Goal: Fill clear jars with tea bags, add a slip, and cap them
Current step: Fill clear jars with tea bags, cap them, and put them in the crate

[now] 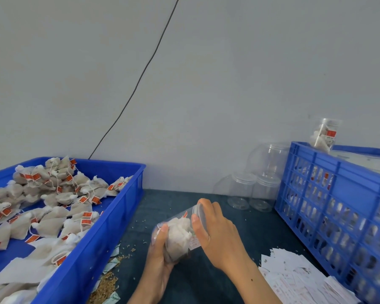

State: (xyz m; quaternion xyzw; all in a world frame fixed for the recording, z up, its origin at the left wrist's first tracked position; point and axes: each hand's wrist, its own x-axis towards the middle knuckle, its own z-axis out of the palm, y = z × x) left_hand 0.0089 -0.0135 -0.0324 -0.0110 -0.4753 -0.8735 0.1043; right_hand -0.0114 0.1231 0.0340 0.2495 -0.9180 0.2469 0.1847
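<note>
Near centre of table | left hand point(160, 257) grips filled jar point(176, 235) | right hand point(215, 229) clasps lid point(199, 212) | step: capping | next, likely: twist lid tight

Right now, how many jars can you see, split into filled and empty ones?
Filled jars: 2, the held jar and the jar on the crate
Empty jars: 3, the tall one and two short ones
Total: 5

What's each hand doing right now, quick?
Left hand: grips the filled jar from below.
Right hand: fingers curled round the lid at the jar's mouth.
</note>
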